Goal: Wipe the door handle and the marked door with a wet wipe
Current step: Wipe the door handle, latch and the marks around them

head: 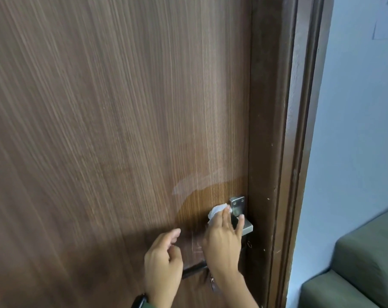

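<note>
A brown wood-grain door (122, 107) fills the head view. Its steel handle (247, 226) and square plate (238, 203) sit at the door's right edge, low down. My right hand (222, 243) presses a crumpled white wet wipe (215, 211) against the door just left of the plate, fingers lying over the handle. A wet, glossy patch (202, 192) spreads above the wipe. Faint pale scribble marks (194, 243) show on the door between my hands. My left hand (164, 261) hovers near the door left of the right hand, fingers loosely curled, holding nothing.
A dark brown door frame (284, 130) runs down the right of the door. Beyond it is a pale blue wall (355, 107) and a grey-green sofa (366, 263) at the lower right. A dark watch (139, 301) sits on my left wrist.
</note>
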A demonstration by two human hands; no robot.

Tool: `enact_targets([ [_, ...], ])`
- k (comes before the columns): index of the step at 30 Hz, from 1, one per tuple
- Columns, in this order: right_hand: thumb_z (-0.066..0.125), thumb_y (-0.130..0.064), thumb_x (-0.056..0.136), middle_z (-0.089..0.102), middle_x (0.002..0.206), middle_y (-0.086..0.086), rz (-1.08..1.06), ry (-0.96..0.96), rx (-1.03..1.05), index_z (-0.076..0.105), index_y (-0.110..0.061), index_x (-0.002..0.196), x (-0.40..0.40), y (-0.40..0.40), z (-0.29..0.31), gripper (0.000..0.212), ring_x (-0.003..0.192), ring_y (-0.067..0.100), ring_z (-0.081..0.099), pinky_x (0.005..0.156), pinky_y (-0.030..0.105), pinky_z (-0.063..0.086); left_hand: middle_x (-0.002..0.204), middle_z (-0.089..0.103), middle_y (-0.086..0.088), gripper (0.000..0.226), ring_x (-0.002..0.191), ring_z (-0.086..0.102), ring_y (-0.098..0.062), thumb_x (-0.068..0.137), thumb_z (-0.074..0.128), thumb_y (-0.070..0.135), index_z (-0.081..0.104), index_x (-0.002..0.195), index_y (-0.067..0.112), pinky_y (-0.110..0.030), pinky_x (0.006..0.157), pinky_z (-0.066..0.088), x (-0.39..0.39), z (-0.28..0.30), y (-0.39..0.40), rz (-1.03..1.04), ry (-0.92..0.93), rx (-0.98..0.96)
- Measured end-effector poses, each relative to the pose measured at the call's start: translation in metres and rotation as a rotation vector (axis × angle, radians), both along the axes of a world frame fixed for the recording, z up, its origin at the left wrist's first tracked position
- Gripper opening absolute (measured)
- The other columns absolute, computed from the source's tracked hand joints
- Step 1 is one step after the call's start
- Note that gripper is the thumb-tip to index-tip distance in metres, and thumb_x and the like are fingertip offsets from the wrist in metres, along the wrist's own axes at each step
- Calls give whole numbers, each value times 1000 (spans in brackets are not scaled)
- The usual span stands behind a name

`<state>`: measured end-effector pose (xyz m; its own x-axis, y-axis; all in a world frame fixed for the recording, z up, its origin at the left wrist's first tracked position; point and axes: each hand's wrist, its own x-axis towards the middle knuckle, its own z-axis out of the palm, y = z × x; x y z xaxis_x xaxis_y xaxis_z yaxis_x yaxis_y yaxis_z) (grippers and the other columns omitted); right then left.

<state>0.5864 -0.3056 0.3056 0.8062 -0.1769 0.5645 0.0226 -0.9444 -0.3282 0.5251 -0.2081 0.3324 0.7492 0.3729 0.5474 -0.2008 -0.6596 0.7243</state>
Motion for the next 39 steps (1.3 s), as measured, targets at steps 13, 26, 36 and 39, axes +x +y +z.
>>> enact_targets([
  [13, 39, -22, 83, 70, 106, 20, 126, 44, -98, 67, 4, 106, -12, 11, -14, 44, 107, 29, 64, 105, 55, 34, 90, 72, -9, 39, 82, 62, -14, 70, 47, -19, 69, 92, 4, -10, 76, 38, 5, -7, -12, -28, 22, 9],
  [26, 45, -27, 87, 48, 133, 29, 261, -96, -38, 53, 7, 125, -23, 55, -49, 52, 136, 34, 31, 112, 43, 20, 90, 72, -8, 39, 81, 61, -11, 70, 45, -19, 68, 92, 5, -8, 75, 38, 2, -3, 2, -5, 22, -9],
  [36, 25, -44, 91, -23, 152, 14, 344, -136, 518, -13, -12, 143, 16, 45, -52, 71, 137, 46, 21, 101, 56, 38, 91, 70, 1, 43, 84, 63, -11, 71, 46, -18, 68, 95, 10, -15, 78, 43, -4, -16, 10, -25, 6, 66],
  [39, 35, -31, 92, -12, 153, 22, 446, -155, 378, 2, 9, 142, -2, 59, -83, 72, 140, 40, 11, 106, 50, 27, 92, 71, -3, 41, 84, 63, -13, 72, 45, -18, 68, 94, 8, -17, 78, 44, -1, -21, 10, 3, 32, 45],
])
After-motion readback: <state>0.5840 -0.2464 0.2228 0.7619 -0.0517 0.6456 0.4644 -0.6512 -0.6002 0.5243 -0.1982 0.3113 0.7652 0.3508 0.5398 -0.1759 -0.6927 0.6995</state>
